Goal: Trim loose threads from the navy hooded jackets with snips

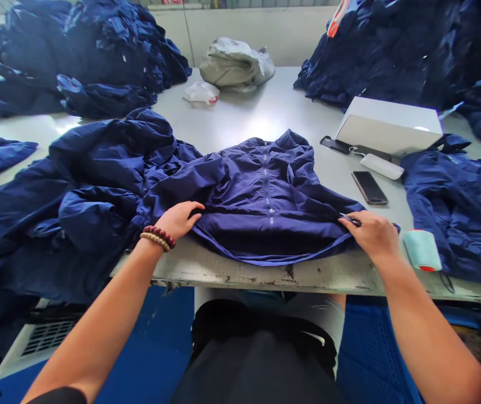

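A navy zip jacket (261, 196) lies spread on a pale table (240, 275), its hem towards me and its zip running up the middle. My left hand (180, 220) rests on the jacket's left side with nothing in it, a beaded bracelet on the wrist. My right hand (370, 235) presses the hem at the right, and small dark snips (349, 220) show under its fingers. The tool is partly hidden, so its exact kind is unclear. A teal thread spool (422, 250) stands just right of my right hand.
Heaps of navy garments (84, 56) fill the table's left and back right. A white box (387, 126), a phone (370, 187) and a white power bank (381, 166) lie to the right. A grey bag (236, 63) sits at the back.
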The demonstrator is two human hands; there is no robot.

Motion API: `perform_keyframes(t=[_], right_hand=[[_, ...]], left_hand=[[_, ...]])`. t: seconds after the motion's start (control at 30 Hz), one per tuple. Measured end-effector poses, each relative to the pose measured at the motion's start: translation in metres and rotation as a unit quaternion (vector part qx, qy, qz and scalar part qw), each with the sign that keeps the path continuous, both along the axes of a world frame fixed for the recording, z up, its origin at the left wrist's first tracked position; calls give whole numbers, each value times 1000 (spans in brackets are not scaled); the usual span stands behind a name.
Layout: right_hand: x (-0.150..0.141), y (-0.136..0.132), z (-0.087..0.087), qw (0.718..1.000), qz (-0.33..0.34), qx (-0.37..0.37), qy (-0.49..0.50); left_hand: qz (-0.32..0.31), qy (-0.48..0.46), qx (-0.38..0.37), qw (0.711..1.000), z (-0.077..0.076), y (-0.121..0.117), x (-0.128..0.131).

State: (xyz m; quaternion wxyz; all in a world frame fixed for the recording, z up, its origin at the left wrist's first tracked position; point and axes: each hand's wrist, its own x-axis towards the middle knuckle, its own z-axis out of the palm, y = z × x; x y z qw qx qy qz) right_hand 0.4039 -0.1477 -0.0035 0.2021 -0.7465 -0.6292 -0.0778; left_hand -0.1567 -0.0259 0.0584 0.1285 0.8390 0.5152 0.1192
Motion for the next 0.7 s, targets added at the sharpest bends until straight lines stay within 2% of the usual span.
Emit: perform_keyframes(t=[0.1,0.2,0.33,0.4,0.53,0.63,0.7], right_hand=[[3,0,-16,998,13,10,64],[4,-10,-20,991,52,43,112],[2,-31,-2,982,173,19,75],[1,-38,10,977,207,-1,56],[3,-46,15,983,182,-32,15],[10,-47,5,984,157,-80,-14],[16,-48,-2,982,156,-105,3]], left_hand=[[-16,-36,-50,998,-15,10,-14],[-7,-98,-80,992,-23,9,-27],[-6,-117,-112,987,-26,1,-35],[-9,-115,-119,986,-27,0,-36],[-18,-106,-133,985,-26,0,-37],[-29,-94,-145,985,-25,1,-39],[-35,-86,-154,984,-22,-1,-40]])
